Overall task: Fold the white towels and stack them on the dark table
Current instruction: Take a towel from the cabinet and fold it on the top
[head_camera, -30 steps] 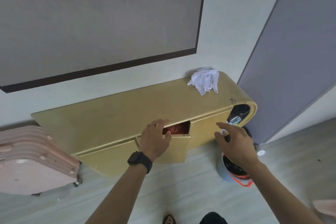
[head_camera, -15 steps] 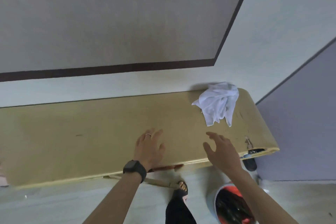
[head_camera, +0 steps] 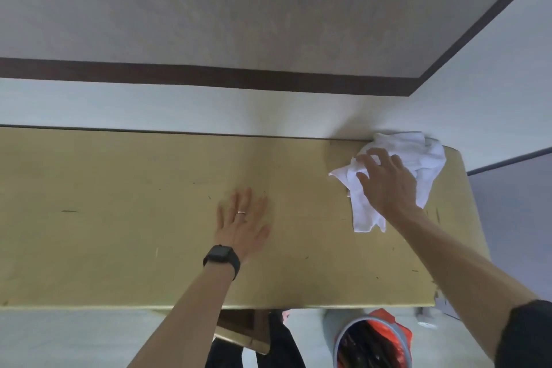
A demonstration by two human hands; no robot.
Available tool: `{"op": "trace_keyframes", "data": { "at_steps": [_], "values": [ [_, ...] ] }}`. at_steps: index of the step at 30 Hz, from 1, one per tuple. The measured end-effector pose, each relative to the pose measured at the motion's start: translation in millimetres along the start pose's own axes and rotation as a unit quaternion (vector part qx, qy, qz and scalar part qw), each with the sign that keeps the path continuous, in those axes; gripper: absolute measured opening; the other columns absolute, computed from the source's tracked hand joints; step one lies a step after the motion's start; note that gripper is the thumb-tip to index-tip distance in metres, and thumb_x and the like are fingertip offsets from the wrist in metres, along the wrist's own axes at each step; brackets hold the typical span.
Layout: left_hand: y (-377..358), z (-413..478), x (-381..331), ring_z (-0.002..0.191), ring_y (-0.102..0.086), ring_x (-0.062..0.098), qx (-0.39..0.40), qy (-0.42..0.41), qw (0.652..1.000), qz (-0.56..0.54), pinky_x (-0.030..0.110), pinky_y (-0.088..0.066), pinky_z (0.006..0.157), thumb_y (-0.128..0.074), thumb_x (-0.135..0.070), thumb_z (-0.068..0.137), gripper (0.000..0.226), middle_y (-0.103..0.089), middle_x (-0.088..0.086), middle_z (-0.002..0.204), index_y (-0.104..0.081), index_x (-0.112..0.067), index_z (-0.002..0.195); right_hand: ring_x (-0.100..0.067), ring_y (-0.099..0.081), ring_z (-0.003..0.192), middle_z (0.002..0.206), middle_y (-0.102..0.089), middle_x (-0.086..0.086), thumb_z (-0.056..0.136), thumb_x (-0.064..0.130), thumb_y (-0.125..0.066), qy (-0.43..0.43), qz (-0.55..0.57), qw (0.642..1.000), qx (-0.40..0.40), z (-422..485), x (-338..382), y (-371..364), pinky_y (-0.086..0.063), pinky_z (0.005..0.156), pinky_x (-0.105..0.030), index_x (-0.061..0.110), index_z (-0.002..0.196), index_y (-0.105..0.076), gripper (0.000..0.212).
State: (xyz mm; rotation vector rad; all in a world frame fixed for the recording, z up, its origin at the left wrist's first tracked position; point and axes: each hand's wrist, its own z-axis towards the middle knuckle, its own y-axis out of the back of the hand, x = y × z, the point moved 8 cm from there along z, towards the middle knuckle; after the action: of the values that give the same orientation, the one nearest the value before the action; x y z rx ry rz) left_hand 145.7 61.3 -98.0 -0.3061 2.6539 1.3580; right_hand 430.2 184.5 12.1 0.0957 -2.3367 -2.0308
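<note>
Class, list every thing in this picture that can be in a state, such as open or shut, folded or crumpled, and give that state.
white towel: crumpled, not folded, at the far right end of the cabinet top.
right hand: open, fingers spread over the towel.
left hand: open, flat on the cabinet top.
drawer: pulled out below the front edge.
bin: uncovered, red liner, dark contents.
</note>
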Motion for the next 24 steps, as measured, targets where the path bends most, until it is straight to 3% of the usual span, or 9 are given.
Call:
{"op": "trace_keyframes", "data": {
  "at_steps": [2, 5, 8, 10, 13, 15, 18, 20, 24],
  "values": [
    [-6.0, 2.0, 1.0, 0.147, 0.028, 0.022, 0.006, -0.002, 1.0, 0.002, 0.055, 0.01, 0.119, -0.026, -0.059, 0.099, 0.069, 0.038, -0.013, 0.152, 0.019, -0.048, 0.15, -0.032, -0.054, 0.099, 0.117, -0.066, -0.002, 0.095, 0.021, -0.057, 0.008, 0.001, 0.999, -0.036, 2.8, -3.1, 0.8, -0.04, 0.069, -0.038, 0.019, 0.109, -0.07, 0.019],
    [1.8, 1.4, -1.4, 0.149, 0.025, 0.025, 0.047, 0.0, 0.999, -0.003, 0.054, 0.004, 0.12, -0.037, -0.055, 0.098, 0.074, 0.03, -0.01, 0.158, 0.012, -0.047, 0.152, -0.034, -0.059, 0.095, 0.093, -0.074, -0.002, 0.095, 0.023, -0.061, 0.018, 0.026, 0.993, -0.112, -4.8, -3.7, 22.8, -0.041, 0.075, -0.042, 0.019, 0.096, -0.072, 0.011],
    [38.7, -7.1, -21.0, 0.152, -0.002, 0.028, 0.063, -0.01, 0.996, -0.056, 0.049, -0.012, 0.121, -0.047, -0.044, 0.095, 0.071, -0.006, 0.005, 0.166, -0.011, -0.037, 0.155, -0.029, -0.061, 0.082, 0.076, -0.071, 0.003, 0.096, 0.033, -0.054, 0.028, 0.072, 0.98, -0.185, -19.4, 2.9, 64.4, -0.042, 0.079, -0.043, 0.021, 0.09, -0.073, 0.023],
    [80.7, -20.9, -48.8, 0.149, -0.017, 0.026, 0.008, -0.056, 0.991, -0.118, 0.043, -0.02, 0.119, -0.051, -0.043, 0.094, 0.071, -0.023, 0.006, 0.161, -0.016, -0.033, 0.155, -0.025, -0.061, 0.078, 0.076, -0.07, 0.006, 0.095, 0.034, -0.055, 0.045, 0.108, 0.964, -0.239, -32.6, 13.5, 98.4, -0.044, 0.082, -0.044, 0.024, 0.088, -0.074, 0.023],
    [154.9, -53.6, -90.8, 0.145, -0.021, 0.017, -0.117, -0.141, 0.963, -0.197, 0.037, -0.023, 0.118, -0.057, -0.052, 0.091, 0.082, -0.017, -0.005, 0.163, -0.009, -0.039, 0.156, -0.021, -0.063, 0.079, 0.078, -0.071, 0.008, 0.093, 0.032, -0.059, 0.098, 0.144, 0.94, -0.293, -53.8, 40.9, 147.6, -0.041, 0.086, -0.039, 0.026, 0.089, -0.077, 0.02],
    [197.1, -77.9, -104.6, 0.143, -0.022, 0.009, -0.184, -0.18, 0.941, -0.221, 0.032, -0.022, 0.117, -0.059, -0.056, 0.088, 0.082, -0.016, -0.011, 0.163, -0.013, -0.042, 0.155, -0.018, -0.064, 0.078, 0.079, -0.072, 0.009, 0.093, 0.033, -0.057, 0.136, 0.167, 0.934, -0.284, -65.2, 65.2, 171.0, -0.041, 0.084, -0.036, 0.026, 0.088, -0.077, 0.022],
    [243.6, -115.2, -102.1, 0.133, -0.042, 0.006, -0.281, -0.229, 0.917, -0.164, 0.028, -0.03, 0.111, -0.056, -0.052, 0.093, 0.04, -0.052, -0.016, 0.141, -0.058, -0.038, 0.13, -0.011, -0.066, 0.079, 0.084, -0.073, 0.014, 0.091, 0.034, -0.056, 0.152, 0.217, 0.936, -0.231, -80.9, 100.6, 191.8, -0.046, 0.079, -0.033, 0.028, 0.087, -0.077, 0.022],
    [255.1, -132.5, -82.2, 0.111, -0.056, 0.008, -0.281, -0.218, 0.923, -0.146, 0.024, -0.038, 0.096, -0.05, -0.046, 0.099, 0.026, -0.068, -0.016, 0.114, -0.069, -0.033, 0.112, -0.008, -0.065, 0.082, 0.086, -0.073, 0.015, 0.091, 0.03, -0.062, 0.143, 0.243, 0.939, -0.199, -92.7, 120.2, 198.2, -0.048, 0.078, -0.029, 0.028, 0.091, -0.077, 0.015],
    [257.5, -157.7, -30.2, 0.093, -0.06, 0.014, -0.229, -0.195, 0.943, -0.142, 0.029, -0.047, 0.083, -0.043, -0.046, 0.101, 0.028, -0.068, -0.011, 0.1, -0.065, -0.033, 0.111, -0.008, -0.06, 0.08, 0.091, -0.068, 0.014, 0.092, 0.022, -0.068, 0.13, 0.272, 0.944, -0.134, -114.5, 150.6, 189.8, -0.049, 0.072, -0.025, 0.024, 0.098, -0.072, 0.007]
  ]
}}
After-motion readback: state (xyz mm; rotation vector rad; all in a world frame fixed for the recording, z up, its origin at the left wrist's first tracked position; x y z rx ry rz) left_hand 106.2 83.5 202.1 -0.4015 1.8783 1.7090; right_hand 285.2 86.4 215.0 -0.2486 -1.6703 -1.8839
